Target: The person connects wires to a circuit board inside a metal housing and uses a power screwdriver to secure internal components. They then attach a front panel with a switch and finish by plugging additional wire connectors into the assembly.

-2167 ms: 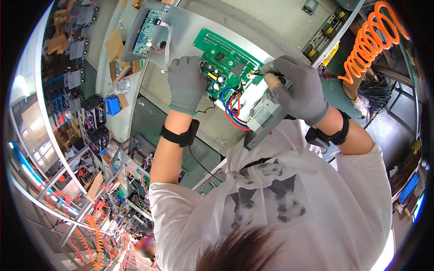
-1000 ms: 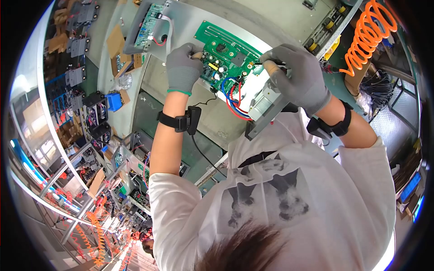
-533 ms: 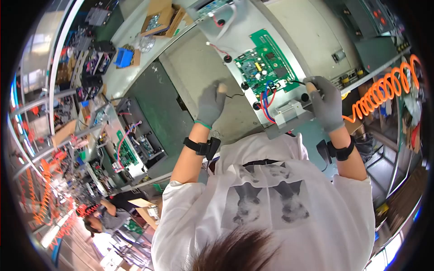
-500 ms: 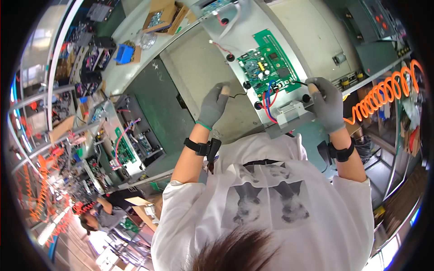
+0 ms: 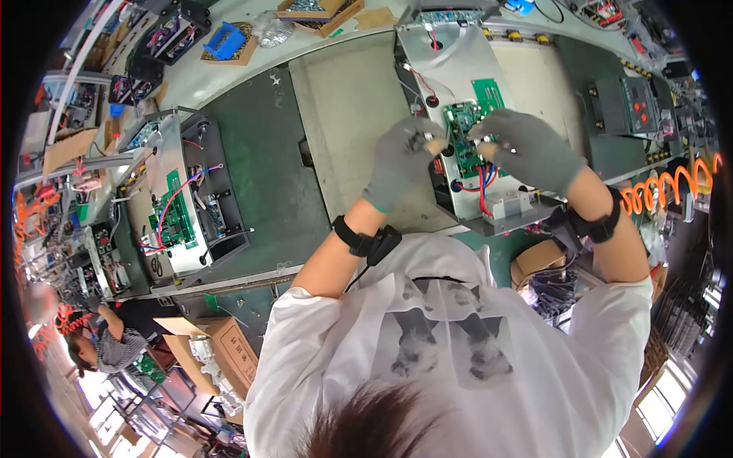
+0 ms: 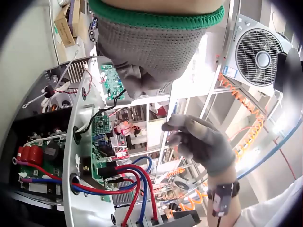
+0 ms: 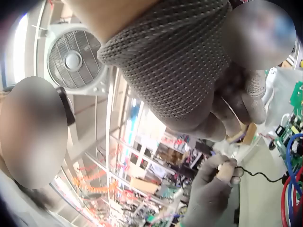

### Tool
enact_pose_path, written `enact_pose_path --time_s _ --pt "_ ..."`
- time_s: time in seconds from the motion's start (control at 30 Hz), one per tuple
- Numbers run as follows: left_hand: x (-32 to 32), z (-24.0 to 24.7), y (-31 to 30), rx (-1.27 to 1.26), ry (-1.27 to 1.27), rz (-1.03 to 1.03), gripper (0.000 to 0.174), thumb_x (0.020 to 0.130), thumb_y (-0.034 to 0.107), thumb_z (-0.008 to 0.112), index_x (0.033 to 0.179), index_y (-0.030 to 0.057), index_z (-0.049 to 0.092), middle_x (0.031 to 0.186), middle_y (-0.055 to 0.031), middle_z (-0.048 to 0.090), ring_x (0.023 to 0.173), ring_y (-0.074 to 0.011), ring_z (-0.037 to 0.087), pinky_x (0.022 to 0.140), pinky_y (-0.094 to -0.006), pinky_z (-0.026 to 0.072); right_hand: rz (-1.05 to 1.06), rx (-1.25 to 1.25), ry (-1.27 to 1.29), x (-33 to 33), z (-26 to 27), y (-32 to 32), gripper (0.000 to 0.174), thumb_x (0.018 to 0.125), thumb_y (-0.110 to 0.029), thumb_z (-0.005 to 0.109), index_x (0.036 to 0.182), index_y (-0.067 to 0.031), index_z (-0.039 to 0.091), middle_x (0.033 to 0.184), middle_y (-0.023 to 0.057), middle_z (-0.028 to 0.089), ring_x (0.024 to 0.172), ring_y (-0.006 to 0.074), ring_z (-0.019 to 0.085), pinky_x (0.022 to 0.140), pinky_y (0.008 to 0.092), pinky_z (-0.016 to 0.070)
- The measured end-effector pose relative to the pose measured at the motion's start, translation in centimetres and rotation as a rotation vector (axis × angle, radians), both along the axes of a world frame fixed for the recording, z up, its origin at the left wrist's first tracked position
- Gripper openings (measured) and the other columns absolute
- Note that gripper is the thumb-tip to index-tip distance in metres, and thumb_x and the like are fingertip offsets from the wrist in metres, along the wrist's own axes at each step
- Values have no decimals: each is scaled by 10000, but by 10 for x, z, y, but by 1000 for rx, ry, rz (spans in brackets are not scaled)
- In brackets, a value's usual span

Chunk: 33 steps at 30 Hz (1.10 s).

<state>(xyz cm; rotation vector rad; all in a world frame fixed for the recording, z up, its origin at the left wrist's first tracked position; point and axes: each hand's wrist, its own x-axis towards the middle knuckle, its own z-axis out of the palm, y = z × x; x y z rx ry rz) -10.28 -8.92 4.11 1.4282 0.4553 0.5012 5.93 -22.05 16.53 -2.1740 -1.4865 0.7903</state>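
Observation:
In the head view my gloved left hand (image 5: pixel 405 160) is at the near-left edge of the metal chassis (image 5: pixel 427 65). It pinches a thin black twisted wire (image 6: pixel 102 111), which runs out through a grommeted hole in the chassis wall. My gloved right hand (image 5: pixel 527 149) hovers over the green circuit board (image 5: pixel 489 91), covering part of it, fingers loosely bent. The left wrist view shows this right hand (image 6: pixel 203 142) with nothing visible between its fingers. Red and blue cables (image 5: pixel 485 183) loop from the board beside a metal bracket (image 5: pixel 508 202).
A second chassis (image 5: pixel 172 210) with a board stands at the left of the bench. At the back are a blue bin (image 5: pixel 224 40) and cardboard trays of small parts. A control box (image 5: pixel 634 107) and coiled orange hose (image 5: pixel 672 187) stand right. Another person (image 5: pixel 114 336) is far left.
The head view has turned, showing more of the left bench. My right hand has left the black lead at the board's right end and moved over the board. My left hand has come nearer the chassis.

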Motion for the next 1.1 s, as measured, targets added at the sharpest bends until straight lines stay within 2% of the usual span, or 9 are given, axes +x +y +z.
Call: enact_pose_path --time_s 0.2,0.27,0.5,0.7,0.8,0.9,0.97,1.03,1.1 --pt "-22 2 2 -217 10 -145 176 822 28 651 989 34 594 798 29 556 717 -33 482 623 -192 399 327 -160 -327 12 -67 82 288 843 -272 563 1036 -67 627 1018 131 620 895 304 608 775 402 476" --pt "-27 -8 3 -210 17 -128 164 826 34 648 979 30 591 794 26 557 711 -35 478 625 -198 405 103 -447 -522 5 -76 114 311 837 -316 573 993 -55 638 945 152 653 885 318 636 769 418 495" --pt "-37 -11 16 -30 103 -98 149 819 54 654 949 19 588 766 24 549 663 -50 449 607 -218 412 -51 -552 -537 18 -112 154 314 800 -288 633 1032 -77 619 924 138 666 907 314 636 761 396 501" --pt "-30 -23 21 -145 105 -65 151 823 89 646 954 30 601 720 39 540 619 -48 425 555 -204 374 -219 -251 -172 19 -110 141 285 781 -131 623 1060 -86 594 828 82 638 830 223 631 690 334 505" --pt "-26 -36 22 -276 61 -30 143 834 111 630 951 31 608 722 36 547 626 -44 446 557 -203 383 -187 -127 304 40 -85 132 295 808 -121 613 1097 -61 604 779 48 594 704 148 584 657 269 482" --pt "-21 -31 25 -414 157 -70 148 840 124 620 953 28 612 743 23 562 636 -49 473 560 -210 398 -248 -105 337 47 -75 104 270 827 -129 605 1083 -47 613 785 50 604 662 137 575 660 285 482" --pt "-13 -44 21 -416 126 -69 155 841 131 620 954 25 614 747 18 569 646 -55 484 577 -216 412 -184 -139 50 44 -69 88 250 829 -112 599 1067 -45 628 836 83 632 692 175 612 669 316 495" --pt "-8 -47 19 -423 101 -70 163 841 138 619 955 22 615 751 13 575 657 -62 495 594 -222 426 119 -4 -579 45 -74 74 208 822 -69 576 1016 -41 645 913 115 645 783 242 652 693 338 508" --pt "-7 -49 22 -214 262 -139 166 844 148 616 937 10 622 763 -10 600 702 -77 537 654 -235 451 75 -129 -633 40 -76 73 195 804 -41 562 971 -44 662 950 127 640 857 291 645 736 370 511"
